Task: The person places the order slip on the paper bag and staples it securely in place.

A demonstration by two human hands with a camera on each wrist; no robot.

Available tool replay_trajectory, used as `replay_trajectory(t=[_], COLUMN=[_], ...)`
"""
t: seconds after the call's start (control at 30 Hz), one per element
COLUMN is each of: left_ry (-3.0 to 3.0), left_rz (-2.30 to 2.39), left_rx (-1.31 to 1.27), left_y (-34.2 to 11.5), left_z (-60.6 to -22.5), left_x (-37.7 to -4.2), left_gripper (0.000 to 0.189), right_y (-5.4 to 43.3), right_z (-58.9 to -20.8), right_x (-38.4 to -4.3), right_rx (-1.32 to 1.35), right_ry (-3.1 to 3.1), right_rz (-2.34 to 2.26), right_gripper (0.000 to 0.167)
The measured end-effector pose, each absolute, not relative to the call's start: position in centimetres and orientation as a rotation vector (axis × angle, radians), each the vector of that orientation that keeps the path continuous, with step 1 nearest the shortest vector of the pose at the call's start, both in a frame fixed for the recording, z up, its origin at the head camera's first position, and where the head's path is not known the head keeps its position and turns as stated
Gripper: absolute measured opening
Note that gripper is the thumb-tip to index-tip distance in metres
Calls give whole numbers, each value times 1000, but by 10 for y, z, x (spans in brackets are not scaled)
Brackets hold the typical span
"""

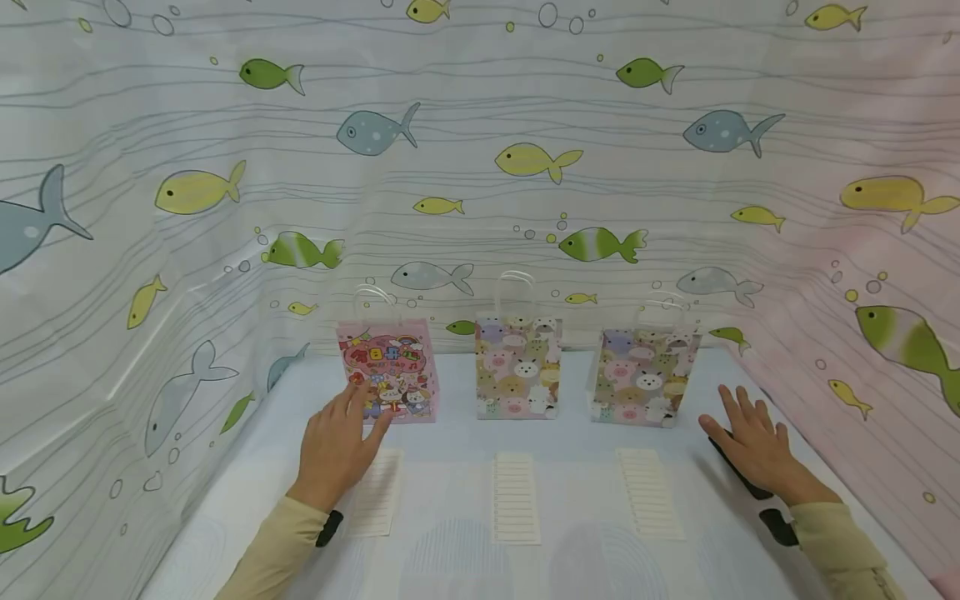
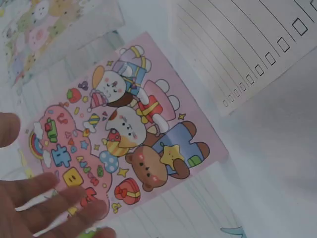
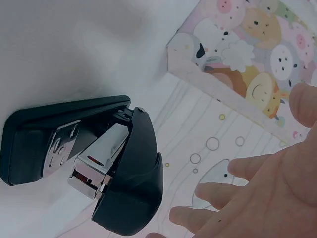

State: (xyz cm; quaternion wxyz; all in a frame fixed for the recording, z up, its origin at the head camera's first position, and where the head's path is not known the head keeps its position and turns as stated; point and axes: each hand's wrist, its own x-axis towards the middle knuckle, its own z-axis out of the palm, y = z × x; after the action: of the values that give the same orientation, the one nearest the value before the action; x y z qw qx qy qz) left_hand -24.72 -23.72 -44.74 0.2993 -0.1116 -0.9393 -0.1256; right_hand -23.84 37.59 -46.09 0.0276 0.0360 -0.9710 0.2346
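Observation:
My left hand (image 1: pixel 337 446) hovers with spread fingers in front of a pink cartoon gift bag (image 1: pixel 405 358), overlapping its lower left in the head view. It holds nothing. In the left wrist view the bag's printed front (image 2: pixel 163 119) lies just beyond the fingers. My right hand (image 1: pixel 757 446), fingers extended and empty, is over a black stapler (image 1: pixel 750 483) and partly covers it. The right wrist view shows the stapler (image 3: pixel 131 183) with its top swung up and its metal magazine exposed, apart from the fingers. An animal-print gift bag (image 1: pixel 645 375) stands nearest that hand.
A second animal-print gift bag (image 1: pixel 517 367) stands in the middle of the row. In front of the bags lie three ruled paper strips: left (image 1: pixel 375 496), middle (image 1: pixel 515 500) and right (image 1: pixel 649 493). A fish-print curtain (image 1: pixel 480 208) surrounds the white table (image 1: pixel 450 446).

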Motion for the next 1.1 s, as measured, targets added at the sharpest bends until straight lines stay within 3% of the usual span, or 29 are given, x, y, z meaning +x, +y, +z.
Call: replay_trajectory(t=[0.13,0.7,0.93,1.1], left_ry=[-2222,-2047,-1984,-2151], left_rz=[-341,-740,-760,-828], left_rx=[-432,-635,-688,-685], left_y=[-233,-170,-141,-130], left_z=[-439,-406,-391,-388], left_x=[-252,-291,-312,-325], left_gripper=[51,32,35,48], right_y=[376,361,348,333], right_z=[-461,-453,-447,-440], right_x=[-239,-235,-234,-234], right_rx=[134,233,265,311], right_ry=[-2979,-2858,-2783,-2735], right_rz=[738,826,766,747], right_gripper=[85,89,84,78])
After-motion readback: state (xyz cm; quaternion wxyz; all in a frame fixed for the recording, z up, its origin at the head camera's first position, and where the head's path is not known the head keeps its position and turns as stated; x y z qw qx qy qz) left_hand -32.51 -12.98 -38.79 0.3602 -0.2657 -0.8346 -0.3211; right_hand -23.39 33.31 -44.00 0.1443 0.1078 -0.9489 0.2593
